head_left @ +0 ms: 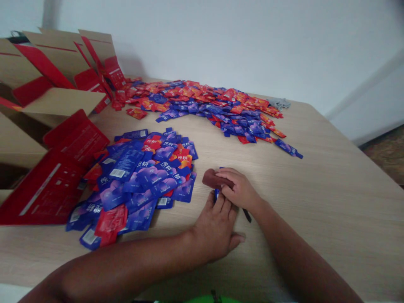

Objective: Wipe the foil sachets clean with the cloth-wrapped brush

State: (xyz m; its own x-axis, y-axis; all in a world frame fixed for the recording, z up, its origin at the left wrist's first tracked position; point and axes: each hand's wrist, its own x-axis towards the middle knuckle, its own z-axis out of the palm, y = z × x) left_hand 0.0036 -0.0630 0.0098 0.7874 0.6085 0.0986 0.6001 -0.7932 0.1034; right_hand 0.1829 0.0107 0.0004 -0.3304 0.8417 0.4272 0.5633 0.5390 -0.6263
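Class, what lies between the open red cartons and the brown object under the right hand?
The head view shows a heap of blue and red packets, then bare tabletop up to the brown object.

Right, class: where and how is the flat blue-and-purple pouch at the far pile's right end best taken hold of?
Probably pinch the flat blue-and-purple pouch by its narrow neck, coming from the right: that end points away from the heaped red and blue pouches, so it looks easiest to reach.
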